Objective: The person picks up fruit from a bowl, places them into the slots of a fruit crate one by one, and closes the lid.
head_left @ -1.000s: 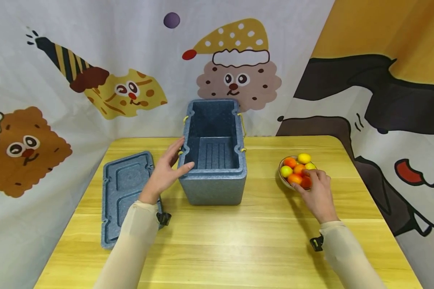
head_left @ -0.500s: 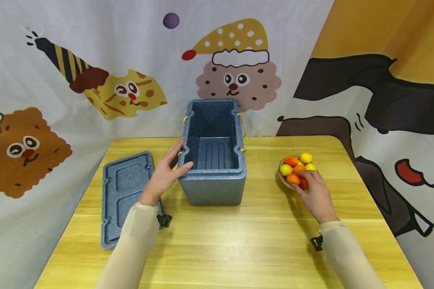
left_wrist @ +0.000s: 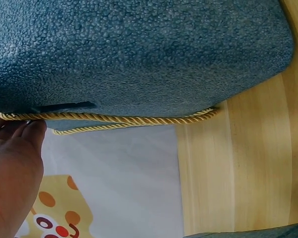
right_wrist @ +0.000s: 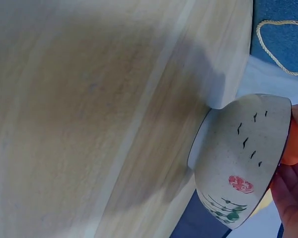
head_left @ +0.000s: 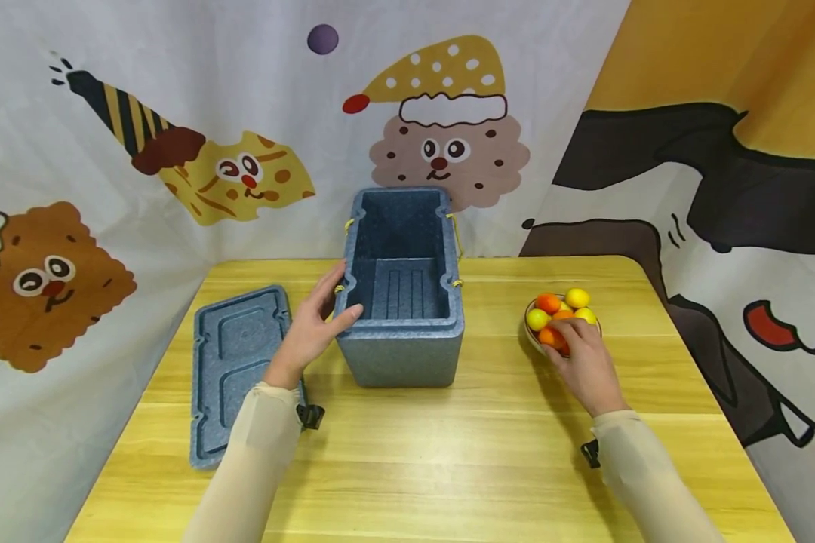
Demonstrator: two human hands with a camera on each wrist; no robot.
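A blue-grey foam cooler box [head_left: 407, 354] stands lidless, with yellow cord at its sides. My left hand [head_left: 307, 324] rests on its near left corner, fingers straight along the left side and thumb over the near rim. In the left wrist view the fingertips lie by the yellow cord [left_wrist: 139, 120]. On the right, a painted bowl [right_wrist: 243, 144] holds several orange and yellow fruits. My right hand [head_left: 587, 369] reaches over the near right of the bowl. Its thumb and fingers pinch an orange [right_wrist: 294, 141] at the rim; the hand hides part of the fruit.
The matching blue-grey lid [head_left: 241, 339] lies on the wooden table [head_left: 448, 467] at the left, partly under my left forearm. Behind the table hangs a white curtain [head_left: 258, 60] with cartoon figures, close behind the box.
My right hand has shifted slightly left and deeper over the bowl, its fingers closing in; the reddish fruit beside it is now covered. The left hand has stayed on the box.
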